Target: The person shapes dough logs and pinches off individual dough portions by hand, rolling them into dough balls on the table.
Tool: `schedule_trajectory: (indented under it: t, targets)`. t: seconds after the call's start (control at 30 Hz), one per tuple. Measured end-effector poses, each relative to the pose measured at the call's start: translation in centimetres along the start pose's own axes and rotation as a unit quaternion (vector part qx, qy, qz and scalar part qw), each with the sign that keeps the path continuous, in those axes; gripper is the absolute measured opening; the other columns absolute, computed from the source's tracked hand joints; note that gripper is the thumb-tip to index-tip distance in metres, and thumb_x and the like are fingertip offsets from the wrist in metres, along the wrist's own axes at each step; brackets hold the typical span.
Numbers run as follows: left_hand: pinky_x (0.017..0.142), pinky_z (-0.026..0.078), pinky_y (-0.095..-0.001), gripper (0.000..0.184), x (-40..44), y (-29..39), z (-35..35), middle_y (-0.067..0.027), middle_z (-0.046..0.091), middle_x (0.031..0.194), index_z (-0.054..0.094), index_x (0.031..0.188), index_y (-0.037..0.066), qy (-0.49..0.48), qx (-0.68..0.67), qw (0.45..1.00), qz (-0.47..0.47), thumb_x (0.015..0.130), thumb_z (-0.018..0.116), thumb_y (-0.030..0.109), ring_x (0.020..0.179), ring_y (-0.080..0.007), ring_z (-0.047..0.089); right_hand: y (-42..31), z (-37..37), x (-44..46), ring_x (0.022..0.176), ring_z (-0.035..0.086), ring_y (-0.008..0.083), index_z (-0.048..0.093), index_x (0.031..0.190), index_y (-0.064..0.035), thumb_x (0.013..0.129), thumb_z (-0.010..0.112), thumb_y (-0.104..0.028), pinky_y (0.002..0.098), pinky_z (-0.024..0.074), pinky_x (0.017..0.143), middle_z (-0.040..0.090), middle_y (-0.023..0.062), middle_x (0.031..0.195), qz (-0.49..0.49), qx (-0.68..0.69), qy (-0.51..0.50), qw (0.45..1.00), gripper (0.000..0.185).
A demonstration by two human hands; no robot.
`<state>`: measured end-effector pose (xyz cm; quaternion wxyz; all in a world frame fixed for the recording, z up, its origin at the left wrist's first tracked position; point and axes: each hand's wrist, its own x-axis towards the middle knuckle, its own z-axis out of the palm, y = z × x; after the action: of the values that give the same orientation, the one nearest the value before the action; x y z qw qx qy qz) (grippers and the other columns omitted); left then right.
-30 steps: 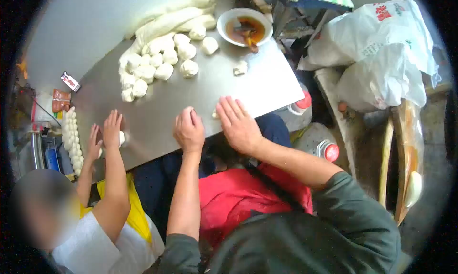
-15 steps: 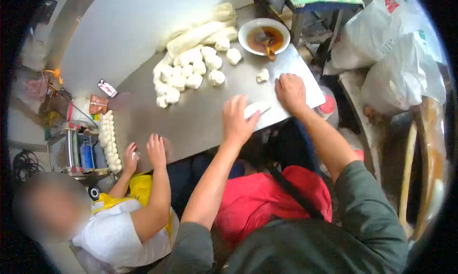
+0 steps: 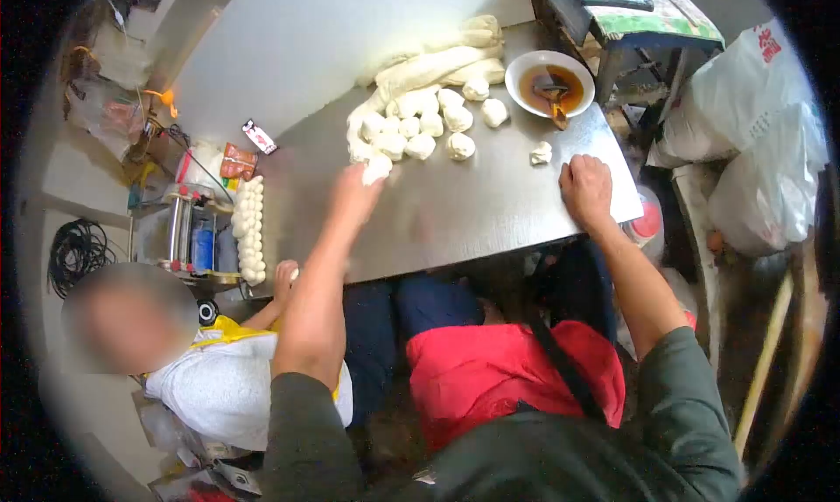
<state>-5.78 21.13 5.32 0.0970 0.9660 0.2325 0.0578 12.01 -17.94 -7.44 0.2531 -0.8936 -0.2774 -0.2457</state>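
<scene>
On the metal table (image 3: 455, 218), head view: the left hand (image 3: 353, 196) reaches to the near-left end of the dough cluster (image 3: 422, 124), fingertips at a roundish dough ball (image 3: 378, 166) lying just beyond them, no clear long axis. Finger opening and grip there: cannot tell, blurred. The right hand (image 3: 586, 187) rests near the right edge, fingers curled; contents hidden. It is well apart from that ball, nearer a lone dough lump (image 3: 541, 154) to its far left.
</scene>
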Motion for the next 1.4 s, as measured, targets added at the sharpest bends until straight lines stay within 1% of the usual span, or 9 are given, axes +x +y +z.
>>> schedule_trajectory:
  t: [0.17,0.63,0.8,1.1,1.17,1.23,1.27,1.33,1.4]
  targets:
    - [0.102,0.046,-0.0505,0.059,5.1,-8.5,-2.3,-0.0262,0.064,0.124,0.059,0.129,-0.001,0.074,0.117,0.988,-0.068,0.087,0.075,0.038,0.117,-0.0429,0.059,-0.1,0.2,0.1,0.079,0.059,0.0350,0.056,0.081,-0.0065,0.085,0.068,-0.016,0.0483,0.0441,0.073,0.059,0.0146,0.080,0.013,-0.005,-0.015,1.000,0.016]
    - [0.107,0.044,-0.0498,0.054,28.0,17.1,6.9,-0.0149,0.062,0.132,0.060,0.133,0.008,0.134,0.003,0.968,0.214,0.087,0.075,0.032,0.129,-0.0360,0.052,0.0,0.3,1.0,0.075,0.056,0.0341,0.053,0.074,-0.0071,0.080,0.071,-0.013,0.0474,0.0427,0.069,0.055,0.0132,0.076,0.011,0.007,-0.042,0.999,0.020]
    - [0.110,0.035,-0.0635,0.056,30.9,20.0,9.8,-0.0070,0.054,0.143,0.057,0.138,0.017,0.113,0.030,0.972,0.206,0.086,0.074,0.027,0.138,-0.0328,0.046,-0.2,-0.2,1.5,0.074,0.055,0.0328,0.052,0.075,-0.0075,0.080,0.071,-0.012,0.0457,0.0413,0.067,0.054,0.0121,0.076,0.001,-0.010,-0.066,0.998,0.020]
    - [0.102,0.047,-0.0499,0.048,32.7,17.8,10.6,-0.0198,0.060,0.133,0.058,0.134,0.009,0.063,0.045,0.970,0.230,0.090,0.071,0.022,0.121,-0.0378,0.059,-0.2,-0.3,1.5,0.073,0.054,0.0320,0.051,0.076,-0.0077,0.080,0.072,-0.012,0.0451,0.0406,0.066,0.052,0.0114,0.075,-0.001,-0.003,-0.059,0.998,0.022]
    - [0.101,0.047,-0.0497,0.043,35.9,13.9,13.1,-0.0191,0.061,0.129,0.059,0.128,0.009,0.281,-0.188,0.918,0.206,0.091,0.070,0.028,0.121,-0.0395,0.057,0.3,0.0,1.6,0.073,0.054,0.0319,0.052,0.076,-0.0077,0.080,0.072,-0.012,0.0451,0.0408,0.066,0.053,0.0113,0.075,-0.003,0.004,-0.052,0.999,0.021]
    - [0.102,0.048,-0.0447,0.045,35.7,10.8,9.0,-0.0210,0.061,0.131,0.057,0.129,0.002,0.252,-0.135,0.957,0.042,0.095,0.068,0.030,0.120,-0.0379,0.059,0.3,-0.3,1.1,0.073,0.054,0.0318,0.052,0.076,-0.0078,0.079,0.072,-0.012,0.0451,0.0409,0.066,0.053,0.0112,0.075,0.007,0.019,-0.047,0.999,0.021]
    - [0.100,0.053,-0.0479,0.051,35.8,9.3,5.5,-0.0212,0.060,0.131,0.052,0.135,-0.005,0.161,-0.468,0.859,-0.127,0.098,0.066,0.028,0.117,-0.0364,0.062,0.3,-0.4,1.2,0.073,0.054,0.0317,0.052,0.075,-0.0079,0.079,0.072,-0.011,0.0451,0.0411,0.067,0.053,0.0111,0.075,0.006,0.020,-0.046,0.999,0.020]
    - [0.093,0.057,-0.0550,0.048,33.0,6.8,1.0,-0.0219,0.059,0.131,0.050,0.133,-0.009,0.212,-0.696,0.679,-0.100,0.101,0.064,0.025,0.115,-0.0382,0.064,0.2,-0.3,1.1,0.073,0.055,0.0313,0.054,0.074,-0.0078,0.078,0.072,-0.011,0.0451,0.0421,0.068,0.054,0.0108,0.074,0.007,0.018,-0.033,0.999,0.018]
    - [0.091,0.059,-0.0551,0.044,29.9,5.1,-4.6,-0.0232,0.061,0.127,0.051,0.125,-0.013,0.262,-0.651,0.703,-0.114,0.100,0.064,0.022,0.112,-0.0370,0.065,0.2,-0.3,0.9,0.074,0.056,0.0313,0.055,0.074,-0.0076,0.077,0.072,-0.011,0.0450,0.0425,0.068,0.055,0.0110,0.075,0.013,0.032,-0.027,0.999,0.017]
